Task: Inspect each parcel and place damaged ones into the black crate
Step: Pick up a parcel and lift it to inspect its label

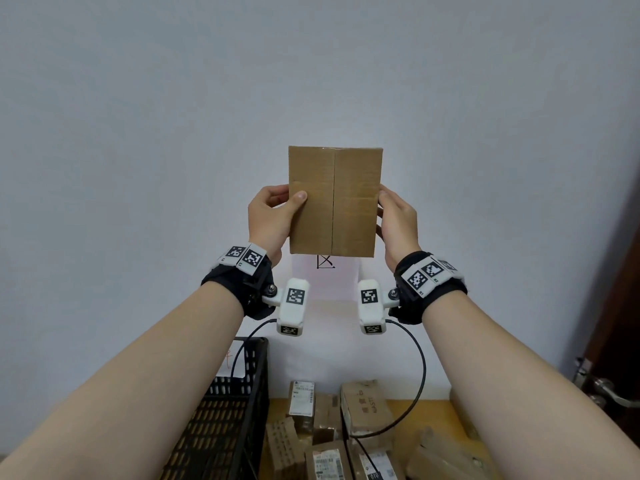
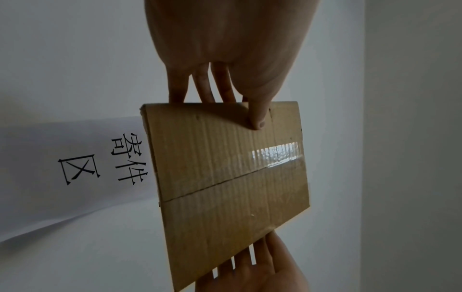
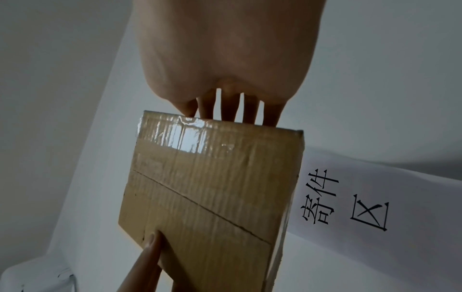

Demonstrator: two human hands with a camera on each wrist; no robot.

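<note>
dim wrist views, tape glare, edge distortion

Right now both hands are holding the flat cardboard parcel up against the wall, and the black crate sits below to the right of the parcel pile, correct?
Not quite: the head view shows the black crate left of the parcel pile. The left hand and right hand do hold the cardboard parcel up.

Wooden table point(image 1: 434, 408), black crate point(image 1: 221, 420) at left, parcels point(image 1: 367, 410) piled beside

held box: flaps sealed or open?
Sealed on the side shown: the cardboard box has its flaps meeting flush at the centre seam under clear tape. Left hand and right hand grip its edges. Far side: cannot tell.
</note>
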